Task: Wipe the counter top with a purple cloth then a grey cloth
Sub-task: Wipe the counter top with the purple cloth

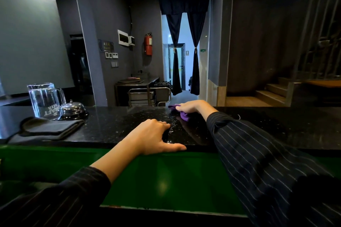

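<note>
The black speckled counter top (118, 127) runs across the view, with wet streaks near its middle. My right hand (191, 107) presses a bunched purple cloth (183, 115) onto the counter near its far edge. My left hand (155, 137) rests flat on the counter's near edge, fingers spread on top and thumb along the front lip, holding nothing. A folded grey cloth (49, 128) lies on the counter at the left, well apart from both hands.
An upturned glass beer mug (45, 100) and a chrome service bell (72, 109) stand behind the grey cloth. A green ledge (166, 177) lies below the counter's front. Beyond the counter are a steel trolley (149, 96), a curtained doorway and stairs at the right.
</note>
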`<state>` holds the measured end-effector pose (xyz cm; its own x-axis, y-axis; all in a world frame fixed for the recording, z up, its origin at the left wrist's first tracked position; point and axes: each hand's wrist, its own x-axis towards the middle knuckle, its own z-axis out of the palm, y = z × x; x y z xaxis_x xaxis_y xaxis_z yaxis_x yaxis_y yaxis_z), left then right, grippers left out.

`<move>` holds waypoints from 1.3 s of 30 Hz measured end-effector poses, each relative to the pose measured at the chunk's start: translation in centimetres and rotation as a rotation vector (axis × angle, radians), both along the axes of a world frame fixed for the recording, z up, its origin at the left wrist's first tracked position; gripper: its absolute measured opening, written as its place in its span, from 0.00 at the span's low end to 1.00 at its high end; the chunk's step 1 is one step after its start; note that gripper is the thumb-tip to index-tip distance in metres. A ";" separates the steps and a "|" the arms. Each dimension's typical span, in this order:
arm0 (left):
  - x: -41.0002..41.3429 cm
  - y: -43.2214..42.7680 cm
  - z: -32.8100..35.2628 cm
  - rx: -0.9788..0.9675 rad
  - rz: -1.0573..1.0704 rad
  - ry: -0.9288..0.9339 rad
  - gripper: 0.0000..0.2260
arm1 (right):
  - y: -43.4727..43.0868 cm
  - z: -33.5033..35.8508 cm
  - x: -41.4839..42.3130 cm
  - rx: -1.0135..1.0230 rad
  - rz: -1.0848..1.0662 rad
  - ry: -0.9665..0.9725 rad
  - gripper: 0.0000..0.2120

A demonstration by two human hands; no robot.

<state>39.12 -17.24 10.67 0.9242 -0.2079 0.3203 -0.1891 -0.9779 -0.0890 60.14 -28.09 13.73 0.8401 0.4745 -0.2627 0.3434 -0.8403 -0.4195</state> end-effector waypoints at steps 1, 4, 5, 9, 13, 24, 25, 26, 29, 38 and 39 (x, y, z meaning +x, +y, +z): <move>0.2 0.2 -0.2 0.010 0.009 -0.028 0.55 | 0.4 -0.1 -0.6 -0.004 0.023 0.011 0.29; 0.6 0.5 -0.7 0.022 0.027 -0.095 0.52 | 0.8 -0.4 -2.0 -0.058 0.128 -0.018 0.28; 0.6 0.5 -0.8 0.030 0.025 -0.113 0.50 | 0.7 -0.4 -2.4 -0.079 0.167 -0.040 0.28; 0.2 0.2 -0.6 0.072 0.024 -0.165 0.38 | 0.4 -1.0 -3.3 -0.155 0.285 -0.129 0.26; -0.1 0.2 -0.6 0.070 0.027 -0.155 0.39 | -1.3 -1.1 -4.5 -0.135 0.350 -0.123 0.25; -0.2 0.1 -0.6 0.124 0.027 -0.255 0.36 | -2.3 -0.6 -5.6 -0.078 0.133 -0.157 0.28; -0.3 0.1 -0.6 0.132 0.024 -0.271 0.35 | -1.8 -0.7 -5.8 -0.085 0.118 -0.164 0.28; -0.5 0.1 -0.6 0.140 0.021 -0.281 0.35 | -1.3 -1.0 -5.9 -0.104 0.114 -0.178 0.28; -0.8 0.1 -0.6 0.162 0.033 -0.297 0.37 | 0.1 -1.8 -6.6 -0.142 0.155 -0.190 0.26; -3.4 1.1 -3.6 0.007 0.095 -0.377 0.42 | -4.0 -1.3 -11.0 -0.143 0.173 -0.214 0.25; -3.8 1.7 -4.0 -0.006 0.080 -0.401 0.42 | -4.8 -1.3 -11.0 -0.154 0.146 -0.232 0.25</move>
